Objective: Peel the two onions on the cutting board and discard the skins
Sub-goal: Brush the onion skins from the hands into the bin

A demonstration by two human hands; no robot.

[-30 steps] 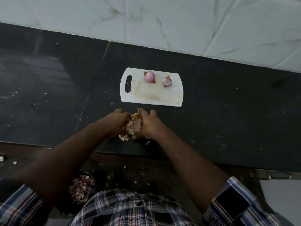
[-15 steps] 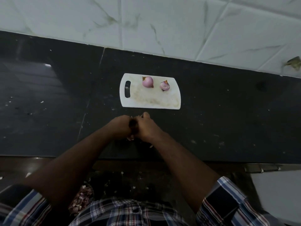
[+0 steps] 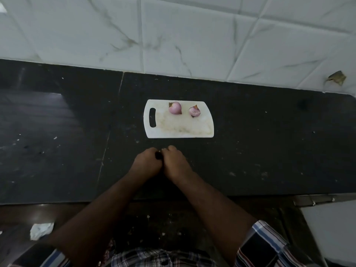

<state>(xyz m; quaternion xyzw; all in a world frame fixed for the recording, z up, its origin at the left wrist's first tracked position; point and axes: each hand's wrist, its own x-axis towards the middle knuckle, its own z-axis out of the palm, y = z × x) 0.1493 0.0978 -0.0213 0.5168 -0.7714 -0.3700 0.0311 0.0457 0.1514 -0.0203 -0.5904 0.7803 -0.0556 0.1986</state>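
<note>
Two onions sit peeled and pink on the cutting board [image 3: 179,130], which lies at the centre of the frame on the dark counter [image 3: 269,141], its long axis running left to right and its handle slot at the left end. Going left to right: a crumpled white scrap [image 3: 41,230] lies at the lower left, below the counter's edge; then the left hand [image 3: 147,163] and the right hand [image 3: 176,163], pressed knuckle to knuckle on the counter just below the board, both with fingers curled inward. A second ago a loose heap of papery skins showed plainly between them; now almost nothing of it shows, only a pale fleck at the fingertips, so I take it the hands have bunched the skins together, though what each one actually grips I cannot tell from here. That suggests the peeling is finished and only the discarding remains. On the board, the larger onion [image 3: 175,113] lies nearer the handle, its dry tip pointing toward the upper left, its long axis slanting down to the right; the smaller onion [image 3: 194,116] sits apart to its right, tip up toward the tiled wall [image 3: 192,35]. At the far right a brownish scrap [image 3: 336,78] clings to the tiles.
</note>
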